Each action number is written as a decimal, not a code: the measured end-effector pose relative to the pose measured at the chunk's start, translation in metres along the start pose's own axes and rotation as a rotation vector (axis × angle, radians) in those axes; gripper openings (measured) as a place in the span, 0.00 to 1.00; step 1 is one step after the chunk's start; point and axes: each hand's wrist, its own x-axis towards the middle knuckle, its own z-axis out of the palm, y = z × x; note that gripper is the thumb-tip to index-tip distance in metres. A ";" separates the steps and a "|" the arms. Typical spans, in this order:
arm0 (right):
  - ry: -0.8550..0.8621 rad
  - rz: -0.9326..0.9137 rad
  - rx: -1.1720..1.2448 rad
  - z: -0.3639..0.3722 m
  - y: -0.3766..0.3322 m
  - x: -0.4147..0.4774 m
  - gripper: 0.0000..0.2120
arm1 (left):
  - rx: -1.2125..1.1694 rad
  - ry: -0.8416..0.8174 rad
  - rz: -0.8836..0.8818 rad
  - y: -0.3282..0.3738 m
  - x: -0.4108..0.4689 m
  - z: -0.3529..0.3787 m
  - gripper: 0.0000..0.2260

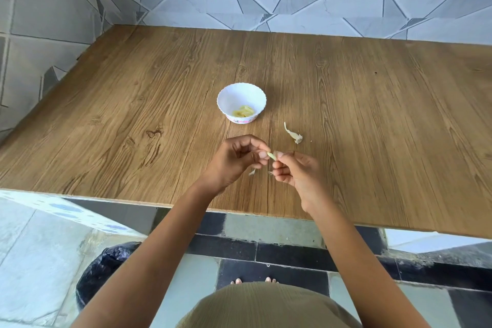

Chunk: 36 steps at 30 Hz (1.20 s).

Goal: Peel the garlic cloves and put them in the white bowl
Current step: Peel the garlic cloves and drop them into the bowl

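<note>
One slim garlic clove (272, 156) between left hand (234, 161) and right hand (299, 174)

**No readable text**

No words, numbers, brands or signs can be read anywhere in the view. The bowl (241, 97) has a pink printed band around its foot, but it is too small and blurred to tell whether it holds any lettering.
</note>
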 end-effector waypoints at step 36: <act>-0.051 -0.551 -0.359 -0.002 0.015 0.006 0.06 | -0.459 0.174 -0.313 0.010 -0.005 0.010 0.05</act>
